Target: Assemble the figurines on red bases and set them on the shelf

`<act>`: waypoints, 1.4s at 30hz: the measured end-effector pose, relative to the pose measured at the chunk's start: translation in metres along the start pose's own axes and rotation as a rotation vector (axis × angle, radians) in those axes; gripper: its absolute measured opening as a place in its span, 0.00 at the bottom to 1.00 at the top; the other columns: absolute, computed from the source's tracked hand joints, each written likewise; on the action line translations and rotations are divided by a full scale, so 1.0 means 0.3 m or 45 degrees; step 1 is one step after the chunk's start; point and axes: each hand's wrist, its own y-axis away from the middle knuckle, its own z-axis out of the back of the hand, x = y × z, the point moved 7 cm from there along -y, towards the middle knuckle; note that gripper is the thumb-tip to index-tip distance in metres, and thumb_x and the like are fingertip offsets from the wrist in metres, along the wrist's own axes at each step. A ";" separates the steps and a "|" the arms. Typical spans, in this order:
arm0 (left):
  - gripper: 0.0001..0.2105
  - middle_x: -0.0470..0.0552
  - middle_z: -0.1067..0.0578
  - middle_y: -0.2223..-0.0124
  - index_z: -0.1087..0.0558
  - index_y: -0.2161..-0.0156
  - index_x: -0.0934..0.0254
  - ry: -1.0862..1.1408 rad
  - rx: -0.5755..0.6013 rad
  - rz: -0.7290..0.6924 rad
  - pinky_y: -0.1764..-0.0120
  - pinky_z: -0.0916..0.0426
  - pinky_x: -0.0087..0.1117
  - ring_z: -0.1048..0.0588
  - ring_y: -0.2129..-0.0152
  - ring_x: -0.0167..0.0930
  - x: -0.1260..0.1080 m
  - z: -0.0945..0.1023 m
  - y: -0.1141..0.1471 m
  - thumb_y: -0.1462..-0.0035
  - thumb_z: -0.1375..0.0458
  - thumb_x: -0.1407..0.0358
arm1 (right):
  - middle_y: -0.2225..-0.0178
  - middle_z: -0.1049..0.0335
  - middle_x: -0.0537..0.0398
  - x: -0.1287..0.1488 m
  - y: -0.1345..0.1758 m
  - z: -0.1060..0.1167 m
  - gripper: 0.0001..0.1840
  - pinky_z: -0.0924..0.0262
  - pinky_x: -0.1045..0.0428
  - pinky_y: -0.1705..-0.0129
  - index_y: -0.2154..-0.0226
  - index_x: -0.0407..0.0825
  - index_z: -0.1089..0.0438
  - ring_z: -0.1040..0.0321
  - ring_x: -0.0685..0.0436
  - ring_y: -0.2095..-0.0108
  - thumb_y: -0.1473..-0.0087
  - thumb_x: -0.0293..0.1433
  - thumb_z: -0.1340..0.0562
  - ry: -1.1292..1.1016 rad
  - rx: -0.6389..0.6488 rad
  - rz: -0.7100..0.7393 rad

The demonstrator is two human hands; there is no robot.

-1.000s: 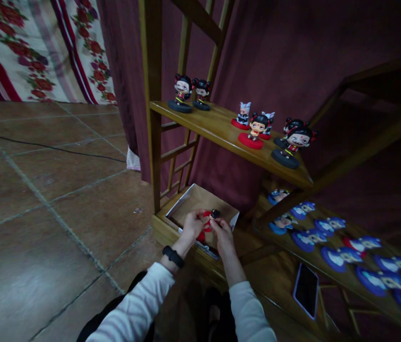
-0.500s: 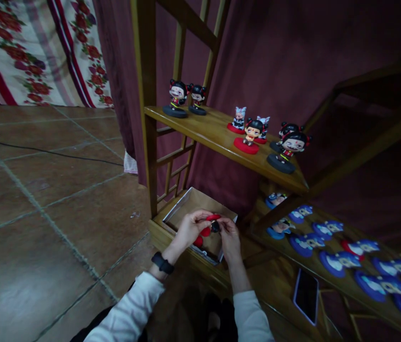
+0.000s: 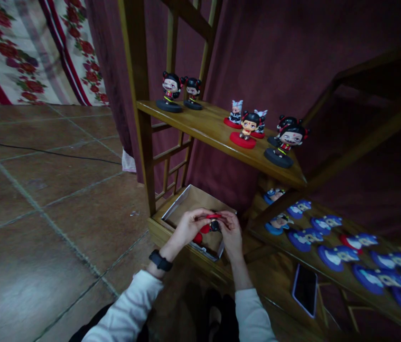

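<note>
Over a shallow cardboard box (image 3: 200, 192), both my hands hold one small figurine (image 3: 215, 226) with a black-haired head and a red round base. My left hand (image 3: 190, 226), a dark band on its wrist, pinches the base from the left. The fingers of my right hand (image 3: 231, 232) close on the figurine from the other side. It seems to be tilted, with its head low, and my fingers hide part of it. Inside the box, just below my hands, lies another red piece (image 3: 198, 237), partly covered.
The wooden shelf (image 3: 200, 128) above carries several figurines, among them a red-based one (image 3: 243, 138) and a black-based one (image 3: 279, 157). Lower right, a plank holds many blue-based figurines (image 3: 337, 258). A phone (image 3: 304, 289) lies nearby. A cable (image 3: 54, 153) crosses the tiled floor.
My right hand has shifted slightly, its fingers now further over the red base. Both hands still hold the figurine above the box. The view has moved a little.
</note>
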 end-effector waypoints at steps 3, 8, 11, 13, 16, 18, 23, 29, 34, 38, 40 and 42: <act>0.10 0.52 0.23 0.62 0.24 0.61 0.62 -0.198 -0.046 -0.101 0.56 0.34 0.30 0.26 0.63 0.34 -0.032 0.000 0.010 0.50 0.40 0.67 | 0.65 0.28 0.57 -0.032 -0.013 0.006 0.12 0.38 0.50 0.57 0.66 0.53 0.30 0.32 0.46 0.63 0.58 0.32 0.35 0.030 0.010 -0.038; 0.13 0.52 0.25 0.57 0.27 0.55 0.58 -0.651 -0.001 -0.282 0.52 0.37 0.30 0.27 0.58 0.34 -0.052 -0.016 0.030 0.45 0.46 0.69 | 0.66 0.27 0.57 -0.114 -0.022 0.011 0.13 0.38 0.51 0.59 0.67 0.51 0.29 0.33 0.47 0.64 0.60 0.33 0.33 -0.036 0.029 -0.151; 0.15 0.55 0.25 0.59 0.30 0.51 0.60 -1.043 0.079 -0.331 0.55 0.36 0.30 0.27 0.60 0.34 -0.030 -0.038 0.036 0.43 0.50 0.71 | 0.67 0.27 0.58 -0.175 -0.014 0.023 0.16 0.38 0.52 0.63 0.67 0.52 0.29 0.33 0.47 0.66 0.65 0.31 0.32 -0.110 -0.015 -0.319; 0.17 0.57 0.27 0.57 0.34 0.48 0.63 -1.256 0.128 -0.385 0.56 0.36 0.31 0.28 0.59 0.34 -0.016 -0.056 0.039 0.43 0.51 0.73 | 0.67 0.28 0.59 -0.202 -0.008 0.031 0.17 0.38 0.53 0.65 0.68 0.52 0.29 0.33 0.48 0.66 0.67 0.29 0.31 -0.150 -0.031 -0.392; 0.19 0.60 0.28 0.55 0.38 0.45 0.65 -1.456 0.154 -0.492 0.56 0.36 0.34 0.28 0.58 0.36 -0.008 -0.084 0.045 0.42 0.52 0.74 | 0.67 0.28 0.60 -0.221 -0.007 0.042 0.16 0.38 0.53 0.66 0.70 0.53 0.30 0.33 0.48 0.65 0.68 0.28 0.32 -0.168 -0.034 -0.395; 0.19 0.60 0.29 0.54 0.39 0.45 0.66 -1.555 0.151 -0.549 0.56 0.37 0.35 0.29 0.57 0.35 -0.008 -0.100 0.050 0.42 0.52 0.74 | 0.65 0.28 0.59 -0.226 -0.011 0.054 0.16 0.38 0.53 0.64 0.69 0.52 0.30 0.33 0.48 0.64 0.66 0.28 0.32 -0.176 -0.053 -0.354; 0.15 0.59 0.29 0.54 0.37 0.48 0.66 -1.705 0.165 -0.649 0.57 0.37 0.34 0.29 0.57 0.34 -0.016 -0.129 0.070 0.40 0.54 0.73 | 0.63 0.28 0.58 -0.243 -0.021 0.064 0.17 0.37 0.51 0.62 0.66 0.52 0.30 0.32 0.47 0.62 0.64 0.31 0.32 -0.225 -0.031 -0.276; 0.15 0.59 0.28 0.54 0.37 0.48 0.67 -1.757 0.180 -0.667 0.58 0.37 0.35 0.29 0.58 0.34 -0.018 -0.132 0.075 0.40 0.54 0.73 | 0.64 0.27 0.57 -0.265 -0.018 0.068 0.18 0.37 0.50 0.62 0.66 0.51 0.29 0.31 0.46 0.63 0.66 0.30 0.31 -0.228 -0.041 -0.305; 0.13 0.57 0.28 0.56 0.36 0.50 0.66 -1.799 0.222 -0.635 0.58 0.37 0.33 0.29 0.58 0.33 -0.008 -0.130 0.072 0.40 0.53 0.73 | 0.66 0.25 0.59 -0.276 -0.010 0.056 0.16 0.38 0.54 0.63 0.69 0.50 0.27 0.31 0.49 0.64 0.66 0.27 0.32 -0.289 -0.029 -0.397; 0.13 0.57 0.27 0.57 0.35 0.51 0.65 -1.697 0.236 -0.582 0.57 0.36 0.34 0.28 0.59 0.33 0.006 -0.116 0.057 0.41 0.52 0.72 | 0.68 0.24 0.60 -0.271 -0.002 0.051 0.14 0.37 0.55 0.66 0.69 0.51 0.26 0.31 0.49 0.66 0.64 0.25 0.34 -0.300 -0.073 -0.467; 0.14 0.56 0.26 0.58 0.33 0.51 0.63 -1.584 0.217 -0.505 0.57 0.36 0.32 0.28 0.59 0.33 0.019 -0.097 0.042 0.42 0.50 0.72 | 0.68 0.24 0.60 -0.262 0.005 0.041 0.12 0.37 0.54 0.67 0.69 0.51 0.26 0.30 0.49 0.67 0.62 0.26 0.35 -0.320 -0.064 -0.509; 0.13 0.54 0.26 0.58 0.31 0.52 0.61 -1.461 0.175 -0.389 0.58 0.35 0.30 0.27 0.60 0.32 0.039 -0.069 0.022 0.43 0.49 0.71 | 0.67 0.24 0.59 -0.251 0.011 0.022 0.12 0.37 0.54 0.67 0.68 0.52 0.26 0.30 0.49 0.67 0.61 0.27 0.36 -0.354 -0.016 -0.547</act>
